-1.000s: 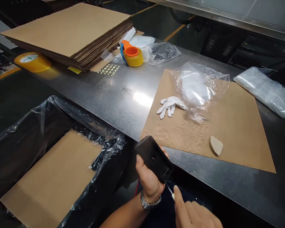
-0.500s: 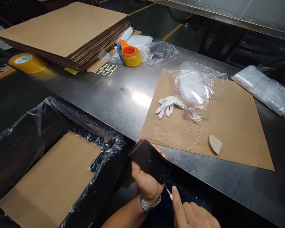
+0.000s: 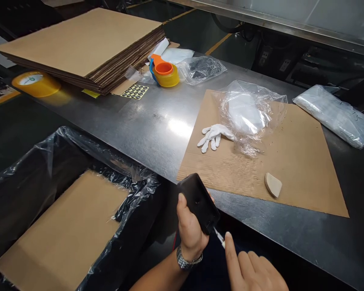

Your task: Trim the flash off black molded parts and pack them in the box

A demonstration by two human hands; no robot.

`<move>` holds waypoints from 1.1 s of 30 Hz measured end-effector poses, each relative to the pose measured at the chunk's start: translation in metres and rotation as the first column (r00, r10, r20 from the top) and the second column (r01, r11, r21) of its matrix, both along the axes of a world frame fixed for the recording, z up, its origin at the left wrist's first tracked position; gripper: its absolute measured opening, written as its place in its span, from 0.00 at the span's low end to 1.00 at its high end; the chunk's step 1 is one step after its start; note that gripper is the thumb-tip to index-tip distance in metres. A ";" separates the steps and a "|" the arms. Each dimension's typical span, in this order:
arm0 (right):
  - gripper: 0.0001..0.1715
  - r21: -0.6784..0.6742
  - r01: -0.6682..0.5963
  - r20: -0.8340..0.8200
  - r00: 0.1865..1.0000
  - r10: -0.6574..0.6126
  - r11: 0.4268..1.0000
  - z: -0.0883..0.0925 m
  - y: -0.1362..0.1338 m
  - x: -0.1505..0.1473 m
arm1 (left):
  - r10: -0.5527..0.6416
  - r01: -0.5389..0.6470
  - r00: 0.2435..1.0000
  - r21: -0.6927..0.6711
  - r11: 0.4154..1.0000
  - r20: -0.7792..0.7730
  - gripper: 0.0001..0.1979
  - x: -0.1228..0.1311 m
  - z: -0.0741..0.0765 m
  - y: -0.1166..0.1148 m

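My left hand [image 3: 190,230] is wrapped round a black plastic housing [image 3: 197,202], a shallow box-like part with a small hole in its face. It is held tilted in front of the table edge. In my right hand [image 3: 251,264] is a slim white-handled knife [image 3: 219,235], index finger stretched along it. Its thin metal tip is at the lower corner of the housing; whether it touches cannot be made out. Most of the handle is hidden by my fingers. On the cardboard sheet [image 3: 303,161] beyond lie a beige wedge-shaped block [image 3: 273,185] and a white glove [image 3: 214,135].
A clear plastic bag [image 3: 248,111] lies on the cardboard, with packed bags [image 3: 336,115] at right. On the metal table [image 3: 148,129] are a tape dispenser [image 3: 166,74], a sticker sheet [image 3: 135,91], a tape roll [image 3: 36,84] and stacked cardboard [image 3: 85,40]. A plastic-lined bin [image 3: 139,186] stands at left.
My left hand has turned the housing more upright and moved it slightly right. My right hand has shifted a little right and up with the knife, its tip still at the housing's lower corner.
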State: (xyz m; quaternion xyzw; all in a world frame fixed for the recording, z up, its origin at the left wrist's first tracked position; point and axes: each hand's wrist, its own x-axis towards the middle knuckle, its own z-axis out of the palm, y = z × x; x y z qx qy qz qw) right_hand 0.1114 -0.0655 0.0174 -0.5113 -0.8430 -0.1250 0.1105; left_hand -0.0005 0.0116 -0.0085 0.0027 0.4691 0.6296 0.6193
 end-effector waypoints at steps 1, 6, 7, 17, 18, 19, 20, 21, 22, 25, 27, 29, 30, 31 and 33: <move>0.17 -0.002 -0.004 0.003 1.000 0.004 1.000 -0.001 0.002 0.004 | -0.016 0.016 1.000 -0.025 1.000 0.017 0.25 -0.001 0.001 0.001; 0.17 -0.045 -0.006 -0.088 0.996 0.002 0.999 0.001 0.012 0.022 | -0.085 0.102 0.988 -0.136 0.985 0.125 0.24 -0.002 0.006 0.005; 0.16 -0.098 0.001 -0.153 0.988 -0.016 0.995 0.003 0.013 0.024 | -0.094 0.112 0.987 -0.142 0.983 0.133 0.24 -0.001 0.006 0.006; 0.07 -0.572 -0.336 -0.751 0.581 -0.313 0.748 0.002 0.028 0.005 | -0.235 0.296 0.940 -0.247 0.923 0.249 0.26 0.005 0.010 0.002; 0.07 -0.534 -0.338 -0.762 0.589 -0.269 0.775 0.000 0.029 0.002 | -0.231 0.293 0.942 -0.263 0.919 0.243 0.25 0.005 0.009 0.002; 0.09 -0.483 -0.330 -0.765 0.610 -0.207 0.811 -0.002 0.030 0.000 | -0.226 0.291 0.942 -0.275 0.916 0.247 0.25 0.006 0.008 0.001; 0.11 -0.415 -0.314 -0.759 0.637 -0.134 0.854 -0.003 0.031 -0.001 | -0.219 0.291 0.940 -0.284 0.914 0.260 0.25 0.006 0.007 0.001; 0.12 -0.345 -0.299 -0.742 0.668 -0.063 0.889 -0.004 0.031 -0.003 | -0.212 0.292 0.937 -0.291 0.911 0.278 0.24 0.007 0.006 0.002; 0.12 -0.287 -0.292 -0.718 0.696 -0.003 0.913 -0.005 0.032 -0.003 | -0.205 0.294 0.933 -0.297 0.909 0.296 0.24 0.007 0.005 0.002; 0.10 -0.239 -0.271 -0.657 0.752 0.050 0.932 -0.009 0.031 -0.001 | -0.190 0.291 0.931 -0.314 0.904 0.313 0.22 0.007 0.003 0.004; 0.10 -0.299 -0.226 -0.646 0.763 -0.022 0.927 -0.012 0.028 0.005 | -0.195 0.287 0.932 -0.294 0.912 0.306 0.21 0.006 0.003 0.006; 0.09 -0.375 -0.160 -0.646 0.751 -0.134 0.913 -0.016 0.027 0.014 | -0.217 0.305 0.924 -0.263 0.915 0.316 0.21 0.004 0.004 0.008; 0.09 -0.411 -0.123 -0.639 0.746 -0.189 0.903 -0.019 0.027 0.021 | -0.229 0.318 0.918 -0.255 0.913 0.324 0.20 0.003 0.005 0.008; 0.10 -0.438 -0.073 -0.618 0.749 -0.241 0.896 -0.023 0.028 0.028 | -0.243 0.336 0.910 -0.255 0.907 0.336 0.20 0.002 0.006 0.009; 0.13 -0.461 0.091 -0.491 0.803 -0.339 0.883 -0.030 0.035 0.043 | -0.277 0.383 0.890 -0.265 0.885 0.362 0.21 0.000 0.007 0.009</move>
